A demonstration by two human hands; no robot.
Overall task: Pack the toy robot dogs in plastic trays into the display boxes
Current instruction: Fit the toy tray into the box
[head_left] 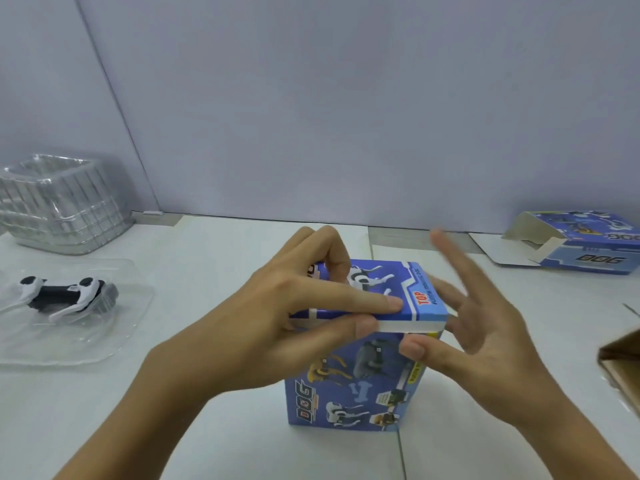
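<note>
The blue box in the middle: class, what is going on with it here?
A person is closing an upright blue display box on the table. The left hand pinches its top flap; the right hand, fingers spread, is at its right side. To the left lie a toy robot dog in a clear tray and stacked empty trays; another box lies open on the right.

Bright, even light; right hand (485, 327) motion-blurred, frame edges bowed.

White table (214, 427): upright display box (349, 386), trayed toy dog (65, 294), tray stack (59, 206), open box (585, 244).
</note>
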